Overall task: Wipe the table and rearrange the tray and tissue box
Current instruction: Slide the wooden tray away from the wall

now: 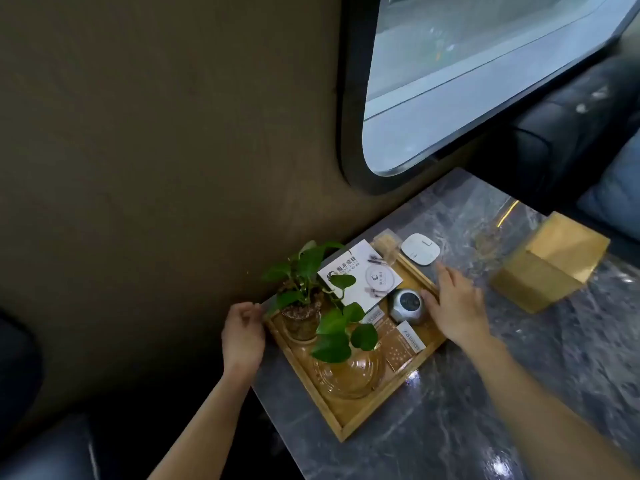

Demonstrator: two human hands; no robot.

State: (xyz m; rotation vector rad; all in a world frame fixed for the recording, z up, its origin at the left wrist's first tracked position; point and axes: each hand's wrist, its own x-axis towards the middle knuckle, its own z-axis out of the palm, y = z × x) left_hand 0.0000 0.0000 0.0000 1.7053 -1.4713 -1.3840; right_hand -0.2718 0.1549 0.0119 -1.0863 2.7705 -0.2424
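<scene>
Tray (349, 415) position decides the coming move: the wooden rectangle lies on the grey marble bench (485, 393) with its long axis running diagonally, from the near corner close to the person out toward the wall and window, and it sits between the two hands. The left hand (242, 336) is curled at the tray's far-left corner, fingers closed on or just against the rim; whether it truly grips is hard to tell. The right hand (453, 306) lies flat with fingers spread on the opposite long rim, beside a small round metal pot (406, 305). The tissue box (549, 261) stands well apart to the right, nearer the right hand. A potted plant (304, 299) and glass dish (349, 372) ride in the tray, so any slide probably wants both hands level.
</scene>
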